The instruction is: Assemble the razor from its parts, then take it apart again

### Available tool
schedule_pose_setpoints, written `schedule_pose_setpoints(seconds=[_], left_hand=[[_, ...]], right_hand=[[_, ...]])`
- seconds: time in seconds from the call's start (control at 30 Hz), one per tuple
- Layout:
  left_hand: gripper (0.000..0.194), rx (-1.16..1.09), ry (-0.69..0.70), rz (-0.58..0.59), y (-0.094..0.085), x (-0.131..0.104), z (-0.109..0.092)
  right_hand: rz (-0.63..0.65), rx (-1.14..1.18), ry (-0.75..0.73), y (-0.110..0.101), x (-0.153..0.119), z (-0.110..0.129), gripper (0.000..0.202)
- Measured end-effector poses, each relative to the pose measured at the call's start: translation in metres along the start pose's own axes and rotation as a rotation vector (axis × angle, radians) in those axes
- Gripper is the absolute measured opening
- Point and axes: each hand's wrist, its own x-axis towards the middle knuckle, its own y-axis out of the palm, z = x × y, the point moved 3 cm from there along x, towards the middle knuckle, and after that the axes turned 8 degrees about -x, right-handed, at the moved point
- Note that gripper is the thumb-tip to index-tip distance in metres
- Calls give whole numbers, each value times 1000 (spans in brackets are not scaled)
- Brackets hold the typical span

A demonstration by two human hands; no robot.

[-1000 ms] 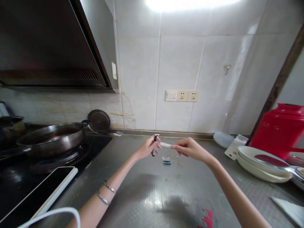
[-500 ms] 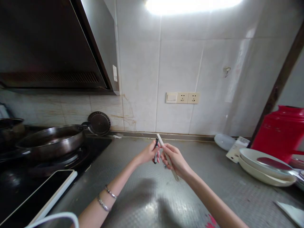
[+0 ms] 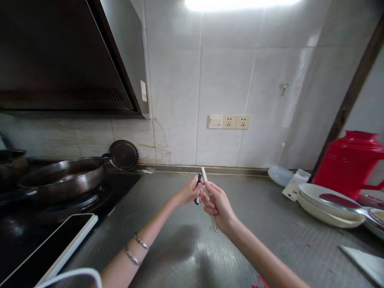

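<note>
Both hands meet in the air above the middle of the metal counter (image 3: 168,224). My left hand (image 3: 189,190) is closed around a short, slim black-and-white tool (image 3: 198,189), which stands nearly upright; its exact kind I cannot make out. In my right hand (image 3: 220,204) is a long, straight, off-white stick (image 3: 204,174), gripped between thumb and fingers. The stick leans, its top end pointing up and away and its lower end (image 3: 214,224) coming out below the palm. Tool and stick are side by side; whether they touch I cannot tell.
To the left, a steel pan (image 3: 66,176) sits on the black stove under a range hood (image 3: 72,60). A phone (image 3: 51,248) lies at the stove's edge. On the right are stacked bowls (image 3: 327,216), a white box (image 3: 296,185), a saucer (image 3: 280,176) and a red thermos (image 3: 349,164).
The off-white stick has turned more upright in my right hand, with its lower end shifting left. My left hand and the tool have hardly moved. The view has shifted slightly.
</note>
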Motion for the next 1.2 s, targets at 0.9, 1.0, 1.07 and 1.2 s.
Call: schedule_pose_setpoints(seconds=[0.9, 1.0, 1.07, 1.2], left_hand=[[10, -115, 73, -10, 0, 4, 6], [9, -91, 72, -2, 1, 3, 1], [10, -59, 77, 13, 1, 1, -3], [9, -29, 48, -6, -1, 2, -2]], right_hand=[[-65, 82, 68, 24, -18, -14, 33], [-59, 73, 31, 25, -17, -9, 31], [-74, 75, -2, 24, -14, -8, 31], [-104, 70, 19, 21, -12, -14, 33]])
